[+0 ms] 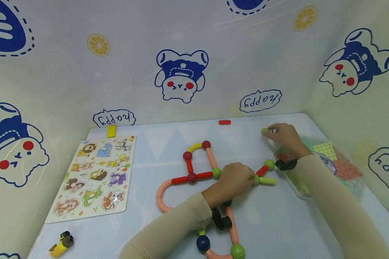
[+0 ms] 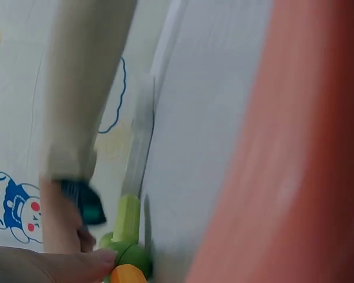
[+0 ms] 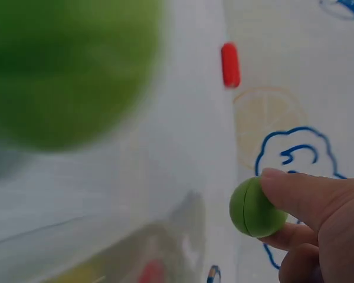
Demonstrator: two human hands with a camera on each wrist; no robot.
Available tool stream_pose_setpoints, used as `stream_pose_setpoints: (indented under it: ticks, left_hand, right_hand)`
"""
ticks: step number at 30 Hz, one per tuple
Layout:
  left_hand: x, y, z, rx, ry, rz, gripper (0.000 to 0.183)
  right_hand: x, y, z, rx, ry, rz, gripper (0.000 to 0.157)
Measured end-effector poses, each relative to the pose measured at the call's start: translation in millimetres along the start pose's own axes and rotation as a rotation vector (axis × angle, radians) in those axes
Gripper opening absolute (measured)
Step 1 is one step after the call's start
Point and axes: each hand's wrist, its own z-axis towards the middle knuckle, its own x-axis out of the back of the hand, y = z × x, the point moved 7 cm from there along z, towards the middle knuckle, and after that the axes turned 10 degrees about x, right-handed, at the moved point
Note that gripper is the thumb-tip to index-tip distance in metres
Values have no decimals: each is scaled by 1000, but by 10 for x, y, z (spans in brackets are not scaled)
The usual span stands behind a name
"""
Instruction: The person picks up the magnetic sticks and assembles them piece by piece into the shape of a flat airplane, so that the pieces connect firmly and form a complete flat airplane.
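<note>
With thumb and fingertips, my right hand point(image 1: 286, 136) pinches a loose green ball point(image 3: 255, 207) above the far right of the table. My left hand point(image 1: 235, 180) holds another green ball point(image 2: 134, 254), part of a joined structure of rods and balls. From that ball extend a light green rod point(image 1: 267, 181) and a short red rod point(image 1: 262, 170), which ends in a further green ball point(image 1: 269, 164). An orange piece point(image 2: 128, 274) meets the held ball in the left wrist view. My left hand and forearm hide the middle of the structure.
An animal picture board point(image 1: 94, 176) lies at the left, with a yellow block point(image 1: 111, 131) behind it and a yellow-and-black toy point(image 1: 61, 245) in front. A clear plastic box point(image 1: 299, 192) sits under my right forearm. One red rod point(image 1: 224, 122) lies by the back edge.
</note>
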Motion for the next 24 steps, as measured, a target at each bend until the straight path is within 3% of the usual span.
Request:
stream_pose_setpoints:
  ticks: [4,7,13,17,24]
  left_hand:
    - [7,22,4,4,-9,-22,14]
    - [13,18,1,19,-13,-39,15]
    - [26,-10,-13,16,10,-34,16]
    - [27,-13,-12,10,21,-28,16]
    - [30,29,-16,0,26,-20,17]
  right_hand:
    - [63,-1,-509,4,41,74,64]
    - [97,-14,-928,24,87,119,58]
    - [16,-127,-1594,83,157,80,45]
    - [-108,-235,-1799,114,190,40,39]
    - [-177,-386,-1830,175,218,-14,38]
